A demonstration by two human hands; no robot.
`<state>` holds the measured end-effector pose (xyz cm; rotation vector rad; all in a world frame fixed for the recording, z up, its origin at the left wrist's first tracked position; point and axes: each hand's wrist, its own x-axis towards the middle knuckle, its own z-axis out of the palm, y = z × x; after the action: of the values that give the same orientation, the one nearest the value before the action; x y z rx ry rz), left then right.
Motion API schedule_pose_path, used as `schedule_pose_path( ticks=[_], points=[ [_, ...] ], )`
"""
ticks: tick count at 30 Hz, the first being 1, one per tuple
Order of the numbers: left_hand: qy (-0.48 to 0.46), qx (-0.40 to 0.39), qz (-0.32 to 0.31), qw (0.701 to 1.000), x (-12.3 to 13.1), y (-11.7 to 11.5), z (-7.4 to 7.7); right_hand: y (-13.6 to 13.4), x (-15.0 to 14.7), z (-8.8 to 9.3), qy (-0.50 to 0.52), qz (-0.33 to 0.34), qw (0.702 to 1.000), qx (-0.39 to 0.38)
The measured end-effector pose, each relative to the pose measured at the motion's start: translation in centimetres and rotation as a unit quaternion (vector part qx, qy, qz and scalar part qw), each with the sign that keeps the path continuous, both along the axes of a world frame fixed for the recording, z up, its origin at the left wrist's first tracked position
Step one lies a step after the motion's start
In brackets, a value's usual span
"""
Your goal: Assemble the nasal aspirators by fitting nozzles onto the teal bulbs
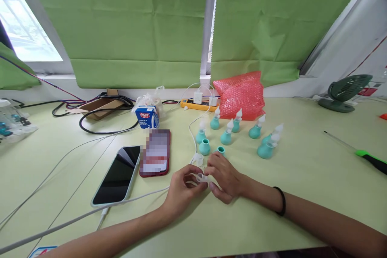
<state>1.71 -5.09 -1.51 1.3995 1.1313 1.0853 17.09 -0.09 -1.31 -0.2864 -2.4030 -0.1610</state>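
My left hand (181, 189) and my right hand (223, 177) meet near the table's front middle, both pinched on a small clear plastic cap (201, 177) held between their fingertips. Just beyond my right hand stands a teal rubber bulb (221, 150), partly hidden by my fingers. Another open teal bulb (204, 146) stands to its left, with a loose clear cap (198, 158) beside it. Farther back, several teal bulbs with white tips (256, 131) stand in a loose group.
Two phones lie at the left, a dark one (117, 175) on a cable and a red one (155, 153). A milk carton (147, 117), pink bubble wrap (240, 94), a power strip (198, 105), a green fan (344, 90) and a green-handled screwdriver (367, 157) are around.
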Motion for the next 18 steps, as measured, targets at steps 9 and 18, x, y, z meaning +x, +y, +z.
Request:
schedule_pose_path(
  ticks=[9, 18],
  points=[
    [-0.040, -0.029, 0.018, 0.999, -0.1, 0.2, -0.1, -1.2, 1.2, -1.0, 0.070, -0.053, 0.994, -0.061],
    [-0.048, -0.029, 0.015, 0.998, 0.1, 0.0, -0.3, -1.7, 1.2, -0.6, 0.101, -0.010, 0.981, -0.166]
  ],
)
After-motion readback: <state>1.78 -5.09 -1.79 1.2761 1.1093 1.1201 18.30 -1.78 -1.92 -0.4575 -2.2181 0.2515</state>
